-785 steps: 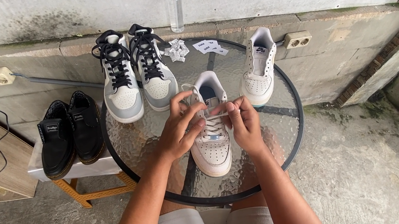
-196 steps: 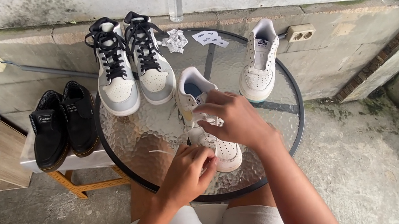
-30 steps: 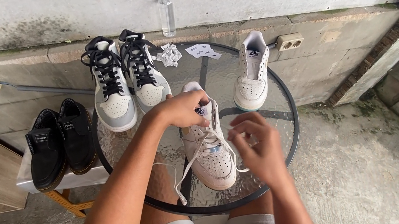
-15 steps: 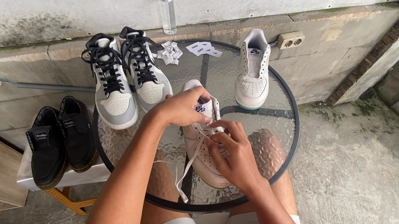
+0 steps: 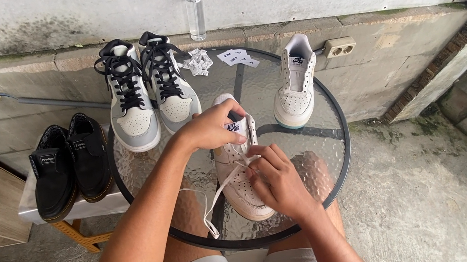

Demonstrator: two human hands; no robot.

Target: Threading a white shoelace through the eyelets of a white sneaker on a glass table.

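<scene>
A round glass table [image 5: 147, 184] with a black rim fills the middle of the space, pushed up to a grey concrete ledge [image 5: 394, 26] so the shoes can line its far edge. To its left, a small stool carries a pair of black shoes [image 5: 69, 163], kept off the work surface. On the glass at the back stand two grey-and-white high-tops with black laces [image 5: 150, 94], and a single white sneaker without laces [image 5: 297, 91] sits to the right. A clear spray bottle [image 5: 194, 7] stands on the ledge, with small paper packets [image 5: 197, 64] just below it.

Near the person, the white low sneaker [image 5: 241, 181] lies toe toward them, so the eyelets face up. The left hand [image 5: 213, 127] is closed around its tongue and collar, steadying it. The right hand [image 5: 277, 177] is curled over the eyelet area, fingertips pinching the white lace [image 5: 219, 197], whose loose end trails down left across the glass.
</scene>
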